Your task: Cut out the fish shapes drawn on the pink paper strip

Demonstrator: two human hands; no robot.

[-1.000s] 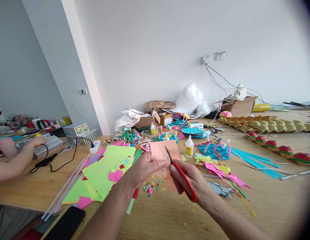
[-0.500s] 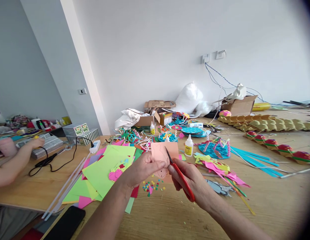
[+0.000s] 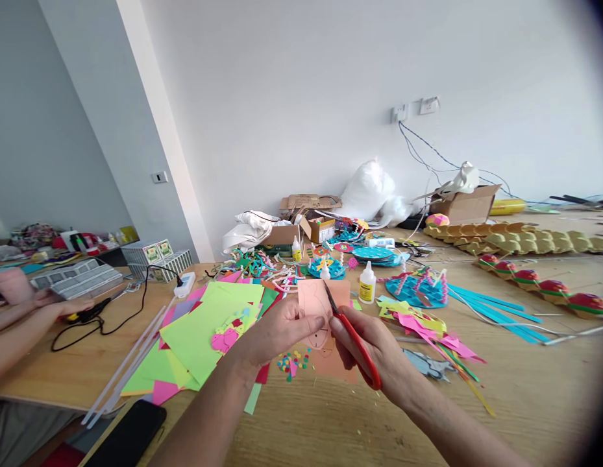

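My left hand (image 3: 280, 329) pinches the left side of a salmon-pink sheet of paper (image 3: 311, 295) with a shape drawn on it in dark line. My right hand (image 3: 367, 347) grips red-handled scissors (image 3: 360, 350), their dark blades pointing up and away along the drawn line. Whether the blades are fully closed on the paper is too small to tell. Small coloured paper dots (image 3: 292, 364) lie on the table below the sheet. Beyond my right hand stands a white glue bottle (image 3: 367, 285) with a yellow label.
Green paper sheets (image 3: 208, 324) lie left, a black phone (image 3: 128, 434) at the front edge. Paper scraps (image 3: 422, 324), blue strips (image 3: 500, 311) and egg cartons (image 3: 520, 239) are on the right. At far left a co-worker's hand (image 3: 77, 308) holds a yellow-and-black tool.
My hands, the pink sheet and the scissors have shifted slightly right. The co-worker's hand has come down toward the table, and the black cord has moved with it.
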